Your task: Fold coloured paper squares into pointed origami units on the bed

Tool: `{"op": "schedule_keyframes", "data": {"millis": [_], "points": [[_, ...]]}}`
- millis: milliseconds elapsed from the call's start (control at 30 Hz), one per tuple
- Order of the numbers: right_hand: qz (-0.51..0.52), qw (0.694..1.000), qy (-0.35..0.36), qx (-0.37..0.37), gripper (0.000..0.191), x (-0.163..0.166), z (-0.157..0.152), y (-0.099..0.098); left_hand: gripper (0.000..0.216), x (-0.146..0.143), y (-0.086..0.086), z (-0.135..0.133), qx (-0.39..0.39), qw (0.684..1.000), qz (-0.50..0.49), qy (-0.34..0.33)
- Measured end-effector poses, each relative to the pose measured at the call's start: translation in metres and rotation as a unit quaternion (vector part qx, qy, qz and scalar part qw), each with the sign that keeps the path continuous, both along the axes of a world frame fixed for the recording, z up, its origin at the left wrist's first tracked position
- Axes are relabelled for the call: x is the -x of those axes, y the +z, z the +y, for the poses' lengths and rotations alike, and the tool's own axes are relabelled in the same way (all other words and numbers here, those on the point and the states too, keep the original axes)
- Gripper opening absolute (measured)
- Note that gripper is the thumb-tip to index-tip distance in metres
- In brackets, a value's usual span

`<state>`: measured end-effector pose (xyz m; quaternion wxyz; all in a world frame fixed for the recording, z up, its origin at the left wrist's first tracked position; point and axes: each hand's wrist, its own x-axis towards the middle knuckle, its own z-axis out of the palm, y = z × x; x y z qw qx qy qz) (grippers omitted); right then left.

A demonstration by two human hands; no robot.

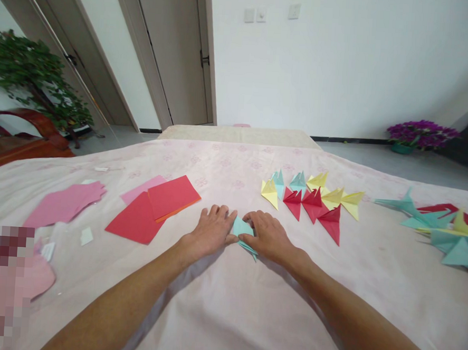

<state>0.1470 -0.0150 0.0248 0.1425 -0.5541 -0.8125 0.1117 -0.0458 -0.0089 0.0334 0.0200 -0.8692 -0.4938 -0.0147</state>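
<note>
A small light teal folded paper [242, 228] lies low on the tablecloth between my two hands, with narrow points sticking out on its near side. My left hand [214, 227] grips its left edge, thumb in front and fingers curled behind. From the right, my right hand [268, 234] pinches the other edge, its thumb close to the left thumb. The fingers cover much of the paper, so its full shape is hidden. Beyond my right hand stand several folded paper cranes, among them a red one [331, 222] and a yellow one [270, 193].
Red paper sheets [134, 221] and pink sheets [63, 201] lie at the left of the tablecloth [217, 311]. More teal cranes [457, 244], mixed with red and yellow, are heaped at the far right. A partly blurred pink shape [39, 279] is at the lower left.
</note>
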Motion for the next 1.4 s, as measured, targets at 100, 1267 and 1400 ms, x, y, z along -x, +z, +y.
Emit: {"op": "schedule_keyframes", "data": {"millis": [100,1267,1400], "points": [[-0.012,1.0,0.007,0.003,0.044,-0.004,-0.006,0.001,0.07,0.0,0.002,0.001,0.002,1.0,0.011,-0.004],[0.035,0.999,-0.016,-0.007,0.068,-0.011,-0.03,-0.007,0.047,-0.015,0.021,0.056,0.083,0.979,-0.03,-0.182],[0.051,0.998,-0.023,-0.008,0.068,-0.011,-0.03,-0.008,0.05,-0.016,0.022,0.067,0.117,0.976,-0.006,-0.182]]}}
